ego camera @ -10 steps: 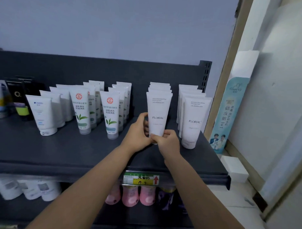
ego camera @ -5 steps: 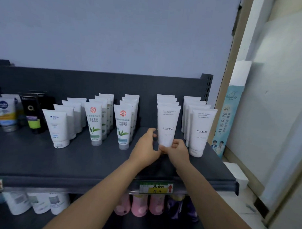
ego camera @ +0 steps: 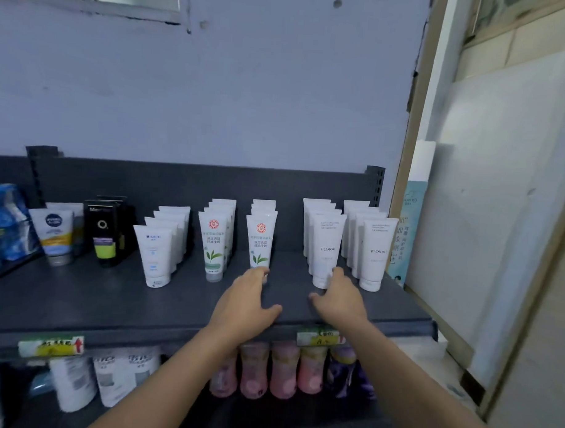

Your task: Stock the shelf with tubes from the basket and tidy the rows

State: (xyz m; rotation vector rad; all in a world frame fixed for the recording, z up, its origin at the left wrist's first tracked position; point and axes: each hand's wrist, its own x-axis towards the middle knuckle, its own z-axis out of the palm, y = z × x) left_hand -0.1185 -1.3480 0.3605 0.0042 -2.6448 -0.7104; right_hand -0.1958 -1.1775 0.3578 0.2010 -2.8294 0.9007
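Gently now: your left hand [ego camera: 244,300] has its fingers [ego camera: 257,273] loosely apart at the cap of the front leaf tube [ego camera: 260,242], your right hand [ego camera: 340,296] likewise at the front FLORAL tube [ego camera: 326,247], gripping nothing, so nudge both bases level. Across the shelf [ego camera: 111,304] from 10 to 2 o'clock: one blue-print row [ego camera: 153,254] of four, two leaf rows [ego camera: 213,240], two FLORAL rows [ego camera: 377,252], four or five each.

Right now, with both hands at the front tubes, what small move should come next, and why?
Probably the left hand nudges the front leaf tube level with the neighbouring leaf tube: its fingertips touch that tube's base, which seems slightly further back. The right hand touches the front FLORAL tube.
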